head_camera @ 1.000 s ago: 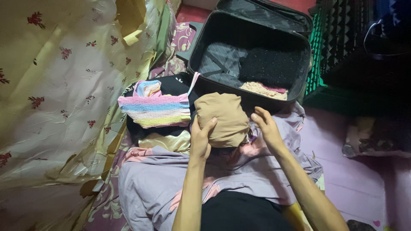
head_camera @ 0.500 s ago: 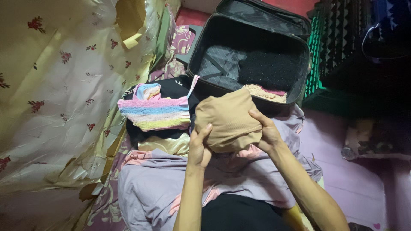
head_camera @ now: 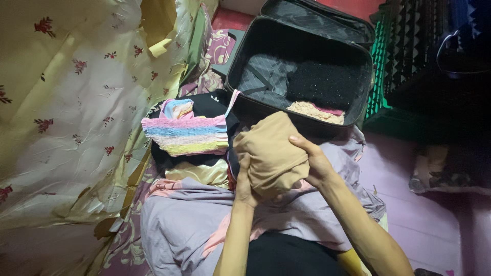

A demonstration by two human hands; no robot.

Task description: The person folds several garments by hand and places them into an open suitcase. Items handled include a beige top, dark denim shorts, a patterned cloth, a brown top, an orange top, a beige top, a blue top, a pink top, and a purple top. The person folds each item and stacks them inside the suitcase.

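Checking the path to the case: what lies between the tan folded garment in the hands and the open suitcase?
In the head view, nothing: the tan garment sits right before the black suitcase front wall, with lilac cloth beneath.

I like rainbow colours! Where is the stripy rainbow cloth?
In the head view, the stripy rainbow cloth lies left of centre on a clothes pile, beside the tan bundle held in both hands, just in front of the open suitcase.

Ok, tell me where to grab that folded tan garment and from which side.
Grip the folded tan garment at its two opposite edges, from the near side. It is a thick, soft bundle, so it probably needs clamping: the left hand under the lower left edge, the right hand over the right edge.
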